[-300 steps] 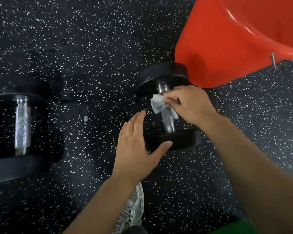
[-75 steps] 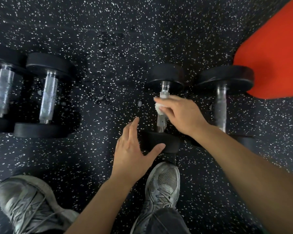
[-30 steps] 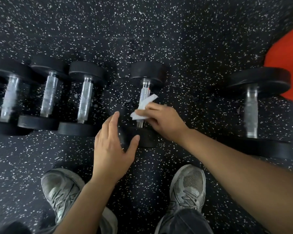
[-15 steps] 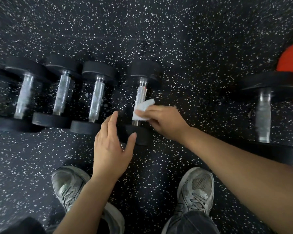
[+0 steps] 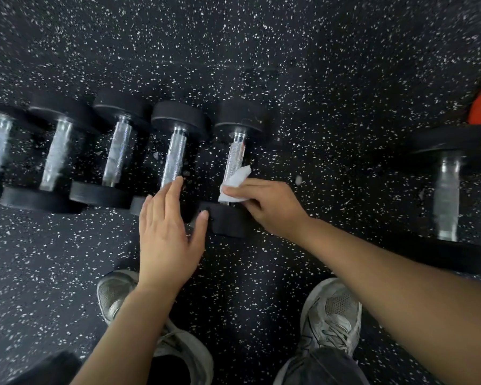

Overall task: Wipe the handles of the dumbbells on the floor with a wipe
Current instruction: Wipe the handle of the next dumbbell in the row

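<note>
Honestly, the main thing that can go sideways here is the dumbbell rolling. It's a small one with round black heads, lying on the speckled rubber floor at the right end of a tight row, and the next dumbbell sits just beside it on the left. The right hand pinches the white wipe against the near end of the knurled handle, fingers curled round it. The left hand is spread flat with straight fingers, its thumb touching the near head, fingertips up by the neighbour's handle, holding nothing. If that steadying thumb slips while the wipe drags along the bar, I'd guess the weight spins or bumps into its neighbour, and fingers in that narrow gap could get nipped. The knurling looks rough too, so a thin wipe could snag or shred and leave bits behind. The far part of the handle looks easy to skip. The bigger dumbbell sits well apart on the right, and both shoes are parked near the weights, so toes aren't totally safe either.
</note>
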The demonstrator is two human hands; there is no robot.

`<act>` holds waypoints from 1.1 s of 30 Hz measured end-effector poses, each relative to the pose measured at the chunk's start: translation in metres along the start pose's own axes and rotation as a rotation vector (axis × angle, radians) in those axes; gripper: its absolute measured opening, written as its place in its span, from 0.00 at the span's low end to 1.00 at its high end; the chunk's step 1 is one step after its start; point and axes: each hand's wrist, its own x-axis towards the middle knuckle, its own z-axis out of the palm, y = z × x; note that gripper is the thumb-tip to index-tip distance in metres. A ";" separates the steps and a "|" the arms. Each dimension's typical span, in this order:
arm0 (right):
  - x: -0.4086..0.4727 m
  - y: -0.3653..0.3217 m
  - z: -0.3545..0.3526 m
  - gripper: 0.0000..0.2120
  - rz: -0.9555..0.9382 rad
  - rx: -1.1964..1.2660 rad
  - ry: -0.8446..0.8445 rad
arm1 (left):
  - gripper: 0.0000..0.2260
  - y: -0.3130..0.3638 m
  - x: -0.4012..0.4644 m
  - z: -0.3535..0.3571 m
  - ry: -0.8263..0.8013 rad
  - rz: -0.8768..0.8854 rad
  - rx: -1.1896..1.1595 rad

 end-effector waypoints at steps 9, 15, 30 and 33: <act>0.026 0.014 -0.015 0.15 0.188 -0.073 0.229 | 0.31 -0.004 0.002 0.009 -0.002 0.004 0.007; -0.006 0.015 -0.029 0.17 0.049 -0.103 -0.099 | 0.34 0.007 0.001 0.014 -0.007 -0.004 0.021; -0.026 0.027 -0.061 0.18 0.135 -0.095 -0.164 | 0.46 0.074 -0.004 0.047 -0.110 0.124 -0.017; -0.022 0.031 -0.068 0.17 0.182 -0.074 0.058 | 0.39 0.073 -0.010 0.046 -0.103 0.120 -0.054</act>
